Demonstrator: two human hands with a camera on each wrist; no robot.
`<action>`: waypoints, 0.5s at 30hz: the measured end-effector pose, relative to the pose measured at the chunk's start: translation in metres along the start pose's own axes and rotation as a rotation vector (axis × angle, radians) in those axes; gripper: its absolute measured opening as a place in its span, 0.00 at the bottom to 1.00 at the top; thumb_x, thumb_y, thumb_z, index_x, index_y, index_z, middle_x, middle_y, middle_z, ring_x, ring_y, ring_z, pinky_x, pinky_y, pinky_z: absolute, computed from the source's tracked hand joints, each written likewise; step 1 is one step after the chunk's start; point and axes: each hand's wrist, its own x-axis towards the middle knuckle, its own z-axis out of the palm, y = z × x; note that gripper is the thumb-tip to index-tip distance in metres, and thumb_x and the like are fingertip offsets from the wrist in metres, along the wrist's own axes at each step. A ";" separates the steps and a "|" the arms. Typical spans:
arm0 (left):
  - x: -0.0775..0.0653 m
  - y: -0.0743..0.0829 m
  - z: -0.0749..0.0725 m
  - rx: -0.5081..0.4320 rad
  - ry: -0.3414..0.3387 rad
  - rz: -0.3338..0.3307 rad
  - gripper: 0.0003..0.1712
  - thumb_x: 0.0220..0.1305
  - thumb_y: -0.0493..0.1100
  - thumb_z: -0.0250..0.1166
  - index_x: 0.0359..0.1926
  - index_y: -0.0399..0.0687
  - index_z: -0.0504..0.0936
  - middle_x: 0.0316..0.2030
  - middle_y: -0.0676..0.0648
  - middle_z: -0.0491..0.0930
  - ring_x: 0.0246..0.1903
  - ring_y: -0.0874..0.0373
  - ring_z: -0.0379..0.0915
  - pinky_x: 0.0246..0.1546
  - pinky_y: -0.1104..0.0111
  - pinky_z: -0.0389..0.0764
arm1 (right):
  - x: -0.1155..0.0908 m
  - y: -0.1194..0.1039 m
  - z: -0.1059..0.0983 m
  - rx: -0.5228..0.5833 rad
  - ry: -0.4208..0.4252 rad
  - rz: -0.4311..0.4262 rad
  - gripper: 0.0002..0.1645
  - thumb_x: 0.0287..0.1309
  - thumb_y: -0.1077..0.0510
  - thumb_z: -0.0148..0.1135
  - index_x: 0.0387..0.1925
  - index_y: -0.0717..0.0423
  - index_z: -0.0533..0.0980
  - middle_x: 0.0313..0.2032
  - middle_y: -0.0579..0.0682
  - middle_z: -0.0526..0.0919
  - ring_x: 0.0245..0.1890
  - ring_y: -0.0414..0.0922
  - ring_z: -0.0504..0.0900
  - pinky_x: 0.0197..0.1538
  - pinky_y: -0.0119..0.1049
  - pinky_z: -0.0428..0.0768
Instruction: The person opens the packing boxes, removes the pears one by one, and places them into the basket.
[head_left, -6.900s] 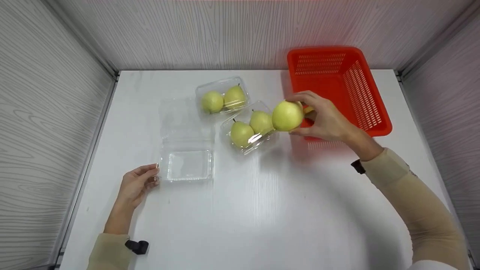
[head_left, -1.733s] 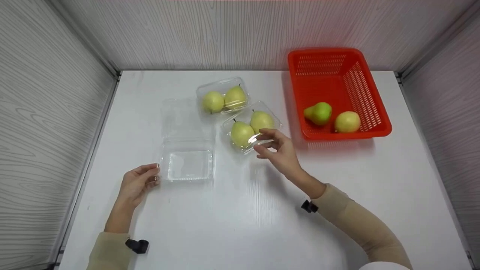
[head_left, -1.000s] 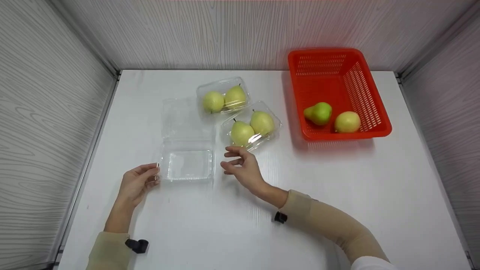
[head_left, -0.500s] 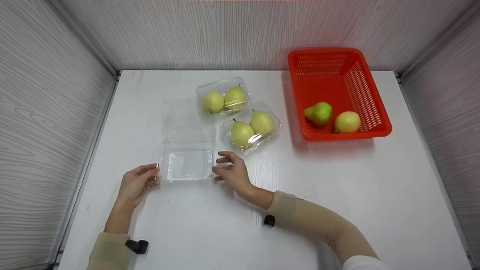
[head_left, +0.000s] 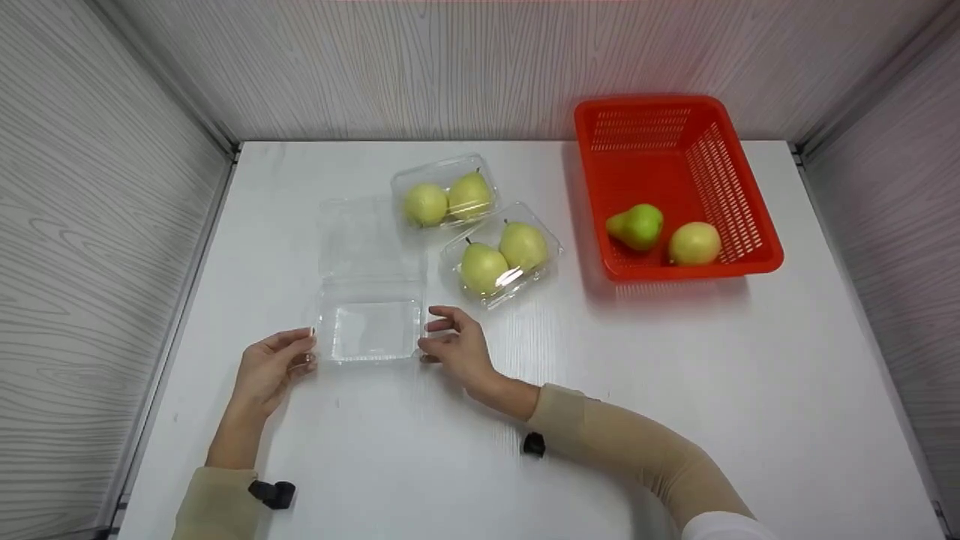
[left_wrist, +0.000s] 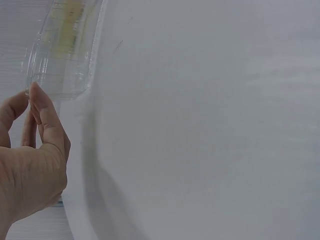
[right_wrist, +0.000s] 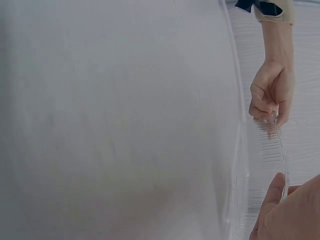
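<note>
A clear plastic clamshell container (head_left: 375, 330) lies on the white table with its lid folded back, and nothing is inside it. At its left edge my left hand (head_left: 266, 371) pinches the rim between thumb and fingers, also plain in the left wrist view, where the container (left_wrist: 62, 80) is at the top left. My right hand (head_left: 461, 352) has thumb and fingers on either side of the right rim. In the right wrist view, both hands grip the same long edge of the container (right_wrist: 270, 155), one at each end.
Behind the right hand sits a closed clear container (head_left: 555, 251) with two yellow-green pears. Another closed container (head_left: 405, 176) with two pears stands farther back. A red basket (head_left: 769, 259) at the back right holds a green pear (head_left: 641, 227) and a rounder yellow pear (head_left: 694, 244).
Earlier my right hand held a yellow pear beside the basket. It then came left without it, past the filled container, to the clamshell's right rim. My left hand stayed at the left rim.
</note>
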 end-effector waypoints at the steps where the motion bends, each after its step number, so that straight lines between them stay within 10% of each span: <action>1: 0.000 0.000 0.000 -0.004 0.003 0.000 0.06 0.68 0.38 0.74 0.45 0.49 0.87 0.35 0.56 0.87 0.30 0.64 0.84 0.37 0.76 0.91 | 0.000 0.000 0.001 0.004 -0.003 0.000 0.35 0.57 0.75 0.67 0.67 0.69 0.71 0.45 0.55 0.80 0.32 0.38 0.83 0.40 0.35 0.93; 15: 0.001 0.003 -0.010 0.026 0.099 -0.011 0.09 0.68 0.40 0.74 0.48 0.45 0.88 0.36 0.55 0.89 0.30 0.64 0.84 0.37 0.75 0.91 | 0.005 0.000 0.014 0.016 -0.026 0.026 0.34 0.59 0.74 0.68 0.67 0.66 0.72 0.42 0.51 0.79 0.33 0.39 0.84 0.38 0.36 0.94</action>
